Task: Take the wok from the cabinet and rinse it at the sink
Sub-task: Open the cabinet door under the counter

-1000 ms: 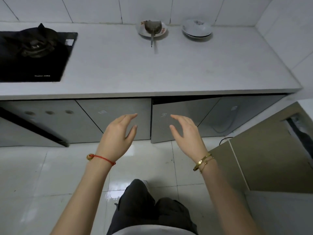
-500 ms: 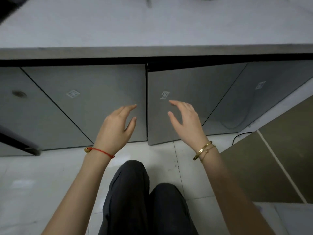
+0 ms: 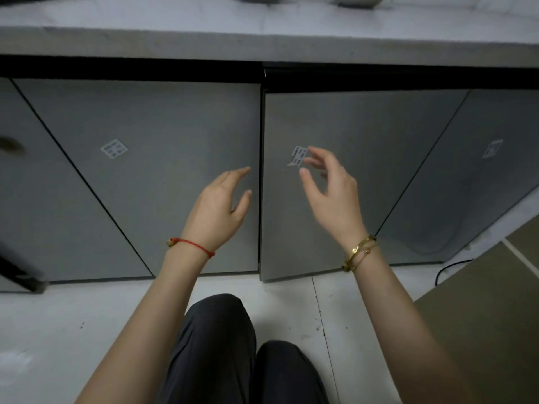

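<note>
Grey cabinet doors [image 3: 350, 176] face the empty left hand [image 3: 217, 209] and right hand [image 3: 332, 196].

Left hand [image 3: 217, 209] and right hand [image 3: 331, 193] raised, fingers relaxed, empty.

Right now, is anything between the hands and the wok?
Yes. No wok is visible; the grey cabinet doors block the way. The left hand hovers before the shut door, and the right hand before the neighbouring door, which stands slightly ajar. Both hands are open and hold nothing.
</note>
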A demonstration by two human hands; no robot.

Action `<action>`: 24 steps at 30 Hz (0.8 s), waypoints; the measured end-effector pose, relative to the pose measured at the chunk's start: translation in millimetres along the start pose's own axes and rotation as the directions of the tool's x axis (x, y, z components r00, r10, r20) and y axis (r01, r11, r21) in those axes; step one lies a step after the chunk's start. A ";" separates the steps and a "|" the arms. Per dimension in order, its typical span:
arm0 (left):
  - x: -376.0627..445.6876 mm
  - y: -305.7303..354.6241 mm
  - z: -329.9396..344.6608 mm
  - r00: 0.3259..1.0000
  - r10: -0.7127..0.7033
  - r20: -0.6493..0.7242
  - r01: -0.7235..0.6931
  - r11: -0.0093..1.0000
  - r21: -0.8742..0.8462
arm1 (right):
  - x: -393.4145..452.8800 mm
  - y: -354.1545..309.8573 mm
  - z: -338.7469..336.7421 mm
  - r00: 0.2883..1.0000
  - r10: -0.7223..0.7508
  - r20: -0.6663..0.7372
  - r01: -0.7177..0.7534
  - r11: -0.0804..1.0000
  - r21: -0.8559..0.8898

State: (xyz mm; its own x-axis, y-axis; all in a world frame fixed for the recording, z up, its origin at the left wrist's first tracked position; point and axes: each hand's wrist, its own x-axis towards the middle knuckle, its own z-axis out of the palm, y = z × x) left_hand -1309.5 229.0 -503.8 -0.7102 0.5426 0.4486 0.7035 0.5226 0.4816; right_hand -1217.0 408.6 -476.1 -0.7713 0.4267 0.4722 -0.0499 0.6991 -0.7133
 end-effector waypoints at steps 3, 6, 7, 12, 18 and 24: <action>19.3 -0.1 12.0 0.999 -0.032 -0.031 0.029 0.996 -0.087 | 30.4 -15.7 0.2 0.998 0.038 -0.051 -0.028 0.981 0.195; 36.6 1.5 23.8 0.995 -0.085 -0.041 0.077 0.982 -0.170 | 58.8 -33.2 2.7 0.995 0.098 -0.019 -0.085 0.928 0.364; 41.5 2.5 27.3 0.994 -0.097 -0.043 0.087 0.978 -0.191 | 66.1 -38.2 4.7 0.994 0.112 -0.007 -0.100 0.913 0.395; 56.4 5.0 42.9 0.991 -0.137 0.002 0.133 0.955 -0.266 | 82.3 -58.6 15.4 0.990 0.142 0.001 -0.124 0.863 0.490; 59.0 0.5 54.0 0.976 -0.190 0.107 0.214 0.924 -0.317 | 86.2 -66.7 23.0 0.990 0.134 0.047 -0.139 0.852 0.505; 51.7 0.7 54.9 0.969 -0.216 0.119 0.244 0.906 -0.346 | 87.8 -66.8 22.0 0.996 0.093 0.009 -0.088 0.900 0.426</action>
State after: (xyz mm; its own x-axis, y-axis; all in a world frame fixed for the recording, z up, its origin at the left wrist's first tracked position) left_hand -1344.2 293.5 -521.7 -0.8369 0.4912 0.2416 0.4548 0.3783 0.8062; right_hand -1295.4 386.7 -398.4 -0.7781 0.4849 0.3993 -0.2475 0.3477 -0.9044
